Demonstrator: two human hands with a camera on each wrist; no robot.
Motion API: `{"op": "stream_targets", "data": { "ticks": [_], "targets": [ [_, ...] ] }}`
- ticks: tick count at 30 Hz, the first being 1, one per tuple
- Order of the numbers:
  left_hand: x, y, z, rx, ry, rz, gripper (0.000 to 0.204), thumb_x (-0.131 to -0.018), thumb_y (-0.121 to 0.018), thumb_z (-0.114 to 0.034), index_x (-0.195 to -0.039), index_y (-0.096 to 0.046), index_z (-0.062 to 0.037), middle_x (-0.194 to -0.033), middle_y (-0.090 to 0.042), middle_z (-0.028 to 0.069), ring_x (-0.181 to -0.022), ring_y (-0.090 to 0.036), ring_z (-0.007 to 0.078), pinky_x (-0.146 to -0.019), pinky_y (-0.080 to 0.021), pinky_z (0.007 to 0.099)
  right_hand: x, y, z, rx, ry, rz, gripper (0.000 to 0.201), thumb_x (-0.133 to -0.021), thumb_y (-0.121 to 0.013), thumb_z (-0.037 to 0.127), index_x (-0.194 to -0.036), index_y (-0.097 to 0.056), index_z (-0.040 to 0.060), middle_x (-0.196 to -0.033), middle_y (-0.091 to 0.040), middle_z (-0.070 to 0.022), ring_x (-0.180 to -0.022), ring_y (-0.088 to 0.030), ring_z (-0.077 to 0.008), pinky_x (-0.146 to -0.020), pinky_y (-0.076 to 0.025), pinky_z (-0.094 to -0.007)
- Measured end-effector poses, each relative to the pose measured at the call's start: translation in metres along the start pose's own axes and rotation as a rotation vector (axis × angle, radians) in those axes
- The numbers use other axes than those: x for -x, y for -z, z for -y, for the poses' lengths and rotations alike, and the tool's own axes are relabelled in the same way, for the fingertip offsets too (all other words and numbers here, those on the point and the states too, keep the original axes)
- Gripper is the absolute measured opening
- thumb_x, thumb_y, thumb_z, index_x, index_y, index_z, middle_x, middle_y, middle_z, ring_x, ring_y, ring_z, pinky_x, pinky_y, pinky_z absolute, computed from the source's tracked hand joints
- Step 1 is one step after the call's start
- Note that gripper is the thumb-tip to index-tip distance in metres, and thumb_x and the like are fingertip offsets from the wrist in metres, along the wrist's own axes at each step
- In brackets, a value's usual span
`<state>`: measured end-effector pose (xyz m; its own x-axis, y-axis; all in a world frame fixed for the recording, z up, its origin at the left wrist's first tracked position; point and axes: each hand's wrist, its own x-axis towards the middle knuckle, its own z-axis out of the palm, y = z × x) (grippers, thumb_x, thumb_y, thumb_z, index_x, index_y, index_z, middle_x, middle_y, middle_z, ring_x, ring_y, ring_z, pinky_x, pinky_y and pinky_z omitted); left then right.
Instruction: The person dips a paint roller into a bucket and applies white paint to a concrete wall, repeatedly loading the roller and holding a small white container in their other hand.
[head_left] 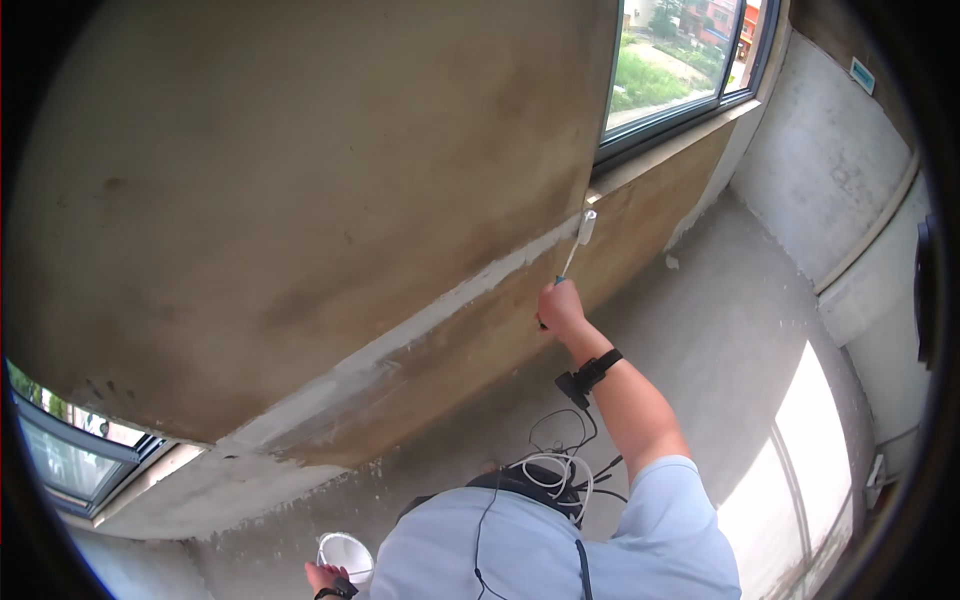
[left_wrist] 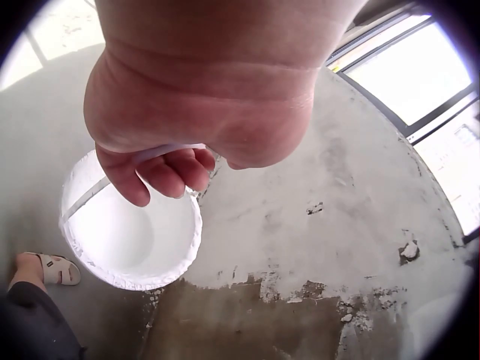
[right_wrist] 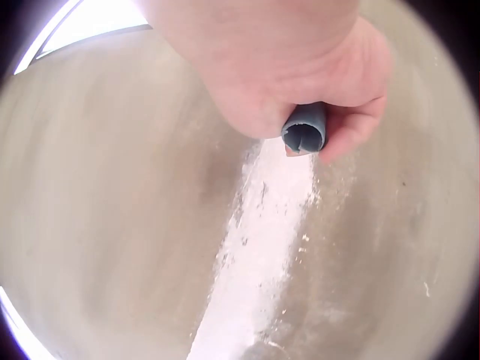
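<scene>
My right hand (head_left: 562,305) reaches out to the wall and grips a small paint roller (head_left: 587,228) by its handle. The roller's white sleeve is at the upper end of a white painted band (head_left: 480,288), just below the window corner. In the right wrist view the hollow dark end of the handle (right_wrist: 306,129) pokes out of the fist; the sleeve is hidden there. Low at my side, my left hand (head_left: 322,577) carries a white bucket (head_left: 345,552). Its fingers curl round the bucket's bail handle (left_wrist: 88,196) in the left wrist view, and whitish paint coats the rim.
A bare brown plaster wall (head_left: 330,180) fills the left side, with a sliding window (head_left: 665,65) upper right and another window (head_left: 75,450) lower left. Concrete floor (head_left: 720,320) runs along the wall's foot. Cables (head_left: 560,470) hang at my waist.
</scene>
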<state>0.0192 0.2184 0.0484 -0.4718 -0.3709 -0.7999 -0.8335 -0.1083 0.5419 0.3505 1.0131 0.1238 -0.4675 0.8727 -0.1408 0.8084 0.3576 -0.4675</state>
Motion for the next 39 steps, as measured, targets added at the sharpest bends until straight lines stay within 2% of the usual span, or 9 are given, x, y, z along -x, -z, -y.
{"op": "stream_targets", "data": {
  "ticks": [1, 2, 9, 11, 14, 19, 21, 28, 39],
  "targets": [
    [0.002, -0.001, 0.001, 0.002, 0.001, -0.001, 0.035, -0.076, -0.046, -0.049, -0.069, -0.036, -0.0171, -0.059, -0.035, -0.005, -0.052, -0.036, 0.0126, -0.06, -0.039, 0.0349, -0.02, -0.015, -0.028, -0.754, -0.267, -0.103, 0.024, -0.072, -0.071, 0.046, -0.077, -0.072, 0.0222, -0.079, -0.062, 0.0037, -0.071, -0.059, -0.0139, -0.055, -0.036, -0.0325],
    [0.003, -0.004, -0.001, 0.009, 0.015, 0.019, 0.035, -0.077, -0.046, -0.05, -0.069, -0.036, -0.0169, -0.059, -0.035, -0.0048, -0.052, -0.036, 0.0126, -0.06, -0.039, 0.035, -0.04, -0.038, -0.06, -0.897, -0.153, -0.125, 0.022, -0.071, -0.072, 0.044, -0.074, -0.071, 0.0227, -0.077, -0.061, 0.0035, -0.07, -0.059, -0.0129, -0.057, -0.037, -0.0317],
    [0.043, -0.034, -0.014, 0.023, 0.045, 0.013, 0.036, -0.08, -0.046, -0.049, -0.072, -0.037, -0.0153, -0.062, -0.038, -0.0047, -0.057, -0.038, 0.0113, -0.066, -0.039, 0.0316, -0.023, -0.014, -0.043, -0.708, -0.234, -0.131, 0.021, -0.071, -0.072, 0.044, -0.071, -0.069, 0.0227, -0.074, -0.06, 0.0025, -0.068, -0.059, -0.0132, -0.056, -0.036, -0.0327],
    [0.033, -0.035, -0.02, 0.003, 0.059, 0.022, 0.037, -0.08, -0.046, -0.05, -0.074, -0.038, -0.015, -0.065, -0.039, -0.0046, -0.058, -0.039, 0.0113, -0.067, -0.039, 0.0314, -0.028, -0.046, -0.056, -0.274, 0.1, -0.03, 0.024, -0.071, -0.071, 0.045, -0.07, -0.069, 0.0209, -0.072, -0.06, 0.0019, -0.066, -0.058, -0.0143, -0.055, -0.034, -0.0347],
    [0.029, -0.037, -0.03, -0.034, 0.058, 0.034, 0.039, -0.08, -0.046, -0.053, -0.08, -0.039, -0.0144, -0.071, -0.042, -0.0041, -0.061, -0.04, 0.0116, -0.068, -0.039, 0.0314, 0.027, -0.025, 0.014, -0.747, -0.243, -0.069, 0.026, -0.073, -0.069, 0.044, -0.069, -0.069, 0.0187, -0.071, -0.059, 0.0021, -0.063, -0.057, -0.0151, -0.054, -0.034, -0.0361],
    [-0.006, -0.021, -0.044, -0.031, 0.038, 0.08, 0.042, -0.081, -0.046, -0.055, -0.086, -0.042, -0.0134, -0.077, -0.043, -0.0035, -0.067, -0.042, 0.0121, -0.071, -0.04, 0.0321, 0.072, -0.059, 0.083, -0.593, -0.141, -0.077, 0.022, -0.078, -0.066, 0.034, -0.072, -0.067, 0.0132, -0.065, -0.057, 0.0028, -0.058, -0.057, -0.0155, -0.053, -0.035, -0.0373],
    [-0.014, -0.013, -0.057, -0.036, 0.068, 0.075, 0.044, -0.083, -0.045, -0.057, -0.088, -0.043, -0.013, -0.078, -0.043, -0.0035, -0.07, -0.043, 0.0119, -0.073, -0.041, 0.0328, 0.117, -0.023, 0.145, -0.614, -0.169, 0.114, 0.023, -0.093, -0.042, 0.017, -0.1, -0.037, -0.0048, -0.076, -0.056, -0.0156, -0.056, -0.061, -0.0218, -0.042, -0.052, -0.0364],
    [-0.053, 0.015, -0.102, -0.02, 0.104, 0.051, 0.037, -0.085, -0.046, -0.051, -0.081, -0.042, -0.0142, -0.078, -0.046, -0.0024, -0.073, -0.045, 0.0141, -0.079, -0.041, 0.0376, 0.182, -0.063, 0.248, -0.594, -0.045, 0.093, 0.025, -0.094, -0.042, 0.018, -0.1, -0.037, -0.0049, -0.073, -0.055, -0.0143, -0.055, -0.059, -0.019, -0.04, -0.049, -0.033],
    [-0.134, 0.111, -0.143, -0.085, 0.056, 0.086, 0.039, -0.089, -0.041, -0.052, -0.077, -0.04, -0.015, -0.068, -0.04, -0.0022, -0.062, -0.039, 0.0141, -0.066, -0.039, 0.0353, 0.308, -0.111, 0.41, -0.818, -0.266, 0.358, 0.029, -0.094, -0.041, 0.02, -0.103, -0.035, -0.0072, -0.072, -0.056, -0.0137, -0.051, -0.06, -0.0182, -0.04, -0.05, -0.0331]
  ]
}}
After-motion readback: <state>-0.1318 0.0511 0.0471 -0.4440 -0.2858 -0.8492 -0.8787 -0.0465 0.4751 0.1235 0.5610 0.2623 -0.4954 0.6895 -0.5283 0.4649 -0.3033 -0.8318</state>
